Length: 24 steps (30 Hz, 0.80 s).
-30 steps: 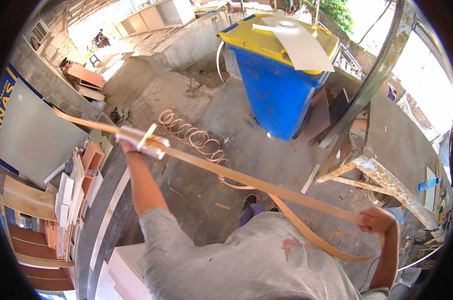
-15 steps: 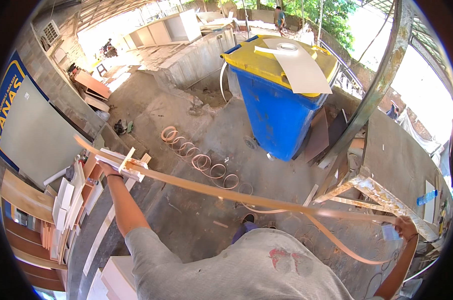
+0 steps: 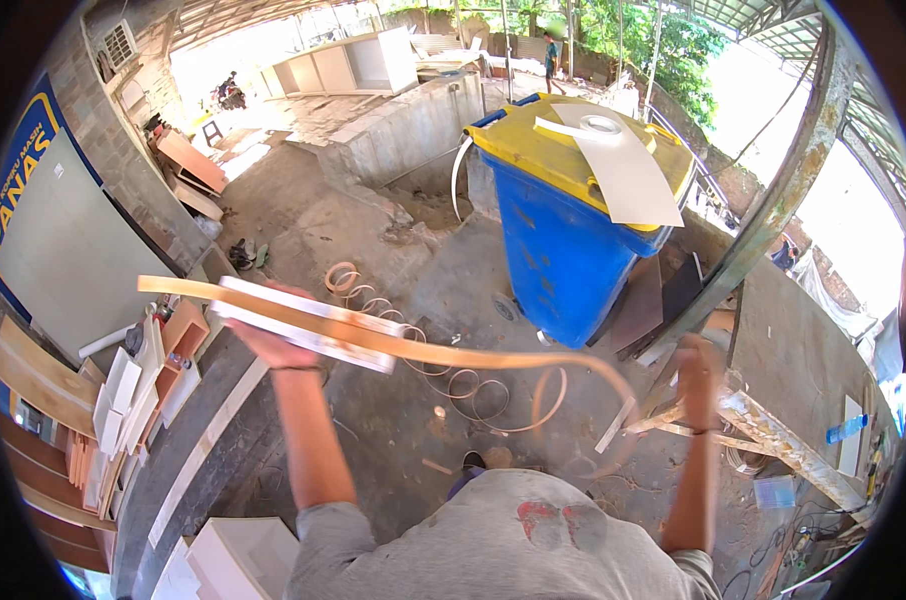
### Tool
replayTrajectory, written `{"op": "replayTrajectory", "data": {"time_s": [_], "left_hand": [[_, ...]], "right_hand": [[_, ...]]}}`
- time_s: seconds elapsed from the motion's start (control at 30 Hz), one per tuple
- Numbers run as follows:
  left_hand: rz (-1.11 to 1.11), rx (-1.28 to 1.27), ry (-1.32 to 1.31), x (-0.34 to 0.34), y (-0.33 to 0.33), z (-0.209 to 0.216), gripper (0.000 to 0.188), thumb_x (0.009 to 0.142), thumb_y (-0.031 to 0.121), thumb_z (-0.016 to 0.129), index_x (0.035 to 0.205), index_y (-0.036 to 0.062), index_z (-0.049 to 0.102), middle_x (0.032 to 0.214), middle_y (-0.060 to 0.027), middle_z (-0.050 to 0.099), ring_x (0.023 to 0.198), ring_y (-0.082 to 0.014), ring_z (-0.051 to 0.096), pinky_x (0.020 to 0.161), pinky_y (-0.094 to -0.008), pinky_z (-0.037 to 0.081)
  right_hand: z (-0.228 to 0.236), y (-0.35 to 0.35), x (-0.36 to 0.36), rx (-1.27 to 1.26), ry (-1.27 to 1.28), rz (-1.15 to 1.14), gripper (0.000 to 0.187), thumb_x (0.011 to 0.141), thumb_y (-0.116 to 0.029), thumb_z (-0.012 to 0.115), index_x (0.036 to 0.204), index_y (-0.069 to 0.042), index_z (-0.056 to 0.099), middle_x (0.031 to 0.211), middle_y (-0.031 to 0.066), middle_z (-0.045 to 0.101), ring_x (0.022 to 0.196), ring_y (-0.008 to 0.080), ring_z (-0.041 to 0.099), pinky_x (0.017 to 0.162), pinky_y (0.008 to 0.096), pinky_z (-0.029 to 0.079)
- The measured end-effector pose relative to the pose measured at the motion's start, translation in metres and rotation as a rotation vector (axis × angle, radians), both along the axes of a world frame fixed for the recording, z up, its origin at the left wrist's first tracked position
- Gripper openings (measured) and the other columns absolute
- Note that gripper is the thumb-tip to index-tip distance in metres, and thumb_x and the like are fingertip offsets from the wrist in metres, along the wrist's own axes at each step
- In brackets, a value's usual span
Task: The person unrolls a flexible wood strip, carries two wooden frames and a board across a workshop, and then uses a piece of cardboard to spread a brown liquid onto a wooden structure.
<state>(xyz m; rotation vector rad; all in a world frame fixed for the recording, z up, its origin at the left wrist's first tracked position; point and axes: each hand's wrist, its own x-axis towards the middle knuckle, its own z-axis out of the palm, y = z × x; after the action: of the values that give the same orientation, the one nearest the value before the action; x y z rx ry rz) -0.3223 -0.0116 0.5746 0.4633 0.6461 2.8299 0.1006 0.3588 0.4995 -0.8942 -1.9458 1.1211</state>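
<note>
My left hand (image 3: 276, 343) grips a narrow white board (image 3: 371, 358) from below, out in front of me at the left. A long tan edging strip (image 3: 463, 354) runs along the board, its short end sticking out past the left side. To the right the strip sags and bends down in a loop, blurred by motion. My right hand (image 3: 697, 375) is raised at the right, beyond the strip's bend. Its fingers are smeared, and whether they touch anything does not show.
Coils of tan strip (image 3: 341, 279) trail over the floor. A blue bin (image 3: 563, 235) with a yellow lid stands ahead, carrying a pale sheet (image 3: 628, 175). At right is a worktable with a rusty frame (image 3: 788, 440); at left, stacked boards (image 3: 123, 400). A person (image 3: 551, 58) is far back.
My right hand has moved left and away from the far right, and the strip, stretched long before, now hangs slack in a curl. My left hand and the board have shifted right.
</note>
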Motion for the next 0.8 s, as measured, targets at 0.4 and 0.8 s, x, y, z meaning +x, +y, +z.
{"op": "replayTrajectory", "data": {"time_s": [0.4, 0.8], "left_hand": [[-0.051, -0.089, -0.118, 0.021, -0.025, -0.061, 0.074, 0.07, 0.074, 0.042, 0.096, 0.0052, 0.051, 0.083, -0.0066, 0.056, 0.073, -0.0216, 0.052, 0.066, -0.0358, 0.044], [0.575, -0.051, -0.137, -0.041, -0.264, -0.069, 0.076, 0.078, 0.07, 0.023, 0.099, 0.0029, 0.051, 0.085, -0.011, 0.055, 0.078, -0.0266, 0.052, 0.075, -0.0401, 0.045]], "right_hand": [[0.015, -0.202, -0.183, 0.284, -0.253, 0.875, 0.021, 0.084, -0.025, 0.055, 0.081, -0.005, 0.054, 0.071, 0.0159, 0.053, 0.059, 0.0345, 0.054, 0.054, 0.0407, 0.043], [0.02, -0.109, -0.151, 0.446, -0.638, 0.788, 0.024, 0.069, -0.026, 0.069, 0.07, -0.005, 0.057, 0.051, 0.0142, 0.049, 0.046, 0.0302, 0.05, 0.045, 0.0365, 0.04]]}}
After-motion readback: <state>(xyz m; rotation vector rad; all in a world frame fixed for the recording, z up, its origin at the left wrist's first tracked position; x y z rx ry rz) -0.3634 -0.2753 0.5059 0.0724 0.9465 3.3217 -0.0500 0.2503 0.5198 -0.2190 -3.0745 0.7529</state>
